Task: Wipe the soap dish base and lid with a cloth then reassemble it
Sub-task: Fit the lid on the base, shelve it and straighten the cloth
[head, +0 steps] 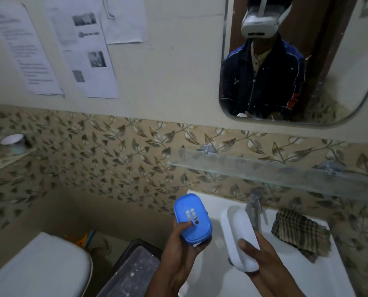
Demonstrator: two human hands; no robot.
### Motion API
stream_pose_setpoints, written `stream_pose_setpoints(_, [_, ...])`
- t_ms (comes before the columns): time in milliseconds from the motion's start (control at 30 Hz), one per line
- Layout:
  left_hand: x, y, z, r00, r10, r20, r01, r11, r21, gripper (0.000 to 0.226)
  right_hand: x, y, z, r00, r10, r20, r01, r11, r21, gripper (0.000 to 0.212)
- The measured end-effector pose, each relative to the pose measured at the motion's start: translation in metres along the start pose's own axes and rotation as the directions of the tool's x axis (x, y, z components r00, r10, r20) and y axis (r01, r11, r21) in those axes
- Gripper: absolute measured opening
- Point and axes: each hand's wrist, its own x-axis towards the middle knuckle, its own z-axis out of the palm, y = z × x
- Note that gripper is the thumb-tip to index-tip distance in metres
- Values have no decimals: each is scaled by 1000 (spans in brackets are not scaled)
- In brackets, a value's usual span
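Observation:
My left hand (179, 251) holds the blue soap dish base (192, 219), its slotted face turned up and my thumb lying on the slots. My right hand (262, 252) grips the white lid (237, 234) from its near end, with the thumb on top. The two parts are apart, side by side above the left part of the white sink (320, 275). A checked brown cloth (300, 231) lies crumpled on the sink's back right corner, untouched by either hand.
A metal tap (254, 207) stands just behind the lid. A glass shelf (270, 170) runs along the tiled wall above the sink, under a mirror (296, 61). Left and below are a white toilet (43, 264) and a dark bin (133, 269).

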Motion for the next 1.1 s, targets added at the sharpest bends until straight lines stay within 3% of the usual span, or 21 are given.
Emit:
stream_pose_setpoints(133, [-16,9,11,995,-63,77,73,988,-139,55,-7,-8,20,1000,13,10,-15,989,150,101])
stream_pose_setpoints(233, [-26,14,17,985,-83,149,112,974,-198,61,-17,-17,25,1000,16,-7,-14,962,272,61])
stream_pose_setpoints(367, [-28,15,18,958,-125,257,182,960,-211,72,-28,-23,17,991,91,94,-124,880,459,89])
stream_pose_setpoints(467, [-24,13,19,945,-169,280,226,956,-185,72,-36,-29,18,979,82,188,-161,875,457,79])
stream_pose_setpoints(533, [-22,11,23,939,-191,287,242,958,-156,71,-32,-24,9,992,61,112,-101,914,394,75])
stream_pose_setpoints(667, [-19,3,31,937,-196,288,239,964,-120,69,-39,-34,10,974,5,226,-82,940,331,71])
stream_pose_setpoints(800, [-12,-4,37,948,-214,234,240,967,-89,70,-43,-53,8,990,-83,113,53,968,244,68])
stream_pose_setpoints(867, [-10,-7,42,950,-223,220,250,963,-104,68,-37,-64,19,986,-73,152,21,947,322,65])
stream_pose_setpoints(900, [-10,-8,45,952,-222,211,248,963,-105,68,-36,-66,22,994,-50,100,14,945,328,64])
stream_pose_setpoints(933, [-10,-8,47,955,-217,204,241,966,-98,68,-33,-67,25,996,-87,-16,89,971,224,62])
stream_pose_setpoints(1000, [-10,-10,53,961,-207,182,223,972,-70,70,-27,-65,35,965,-199,-170,167,968,-188,47])
stream_pose_setpoints(1033, [-11,-11,57,964,-202,171,214,975,-56,70,-25,-64,41,935,-294,-199,176,870,-461,42])
stream_pose_setpoints(1100, [-10,-13,67,967,-189,168,200,978,-51,68,-17,-62,50,875,-469,-118,129,462,-878,53])
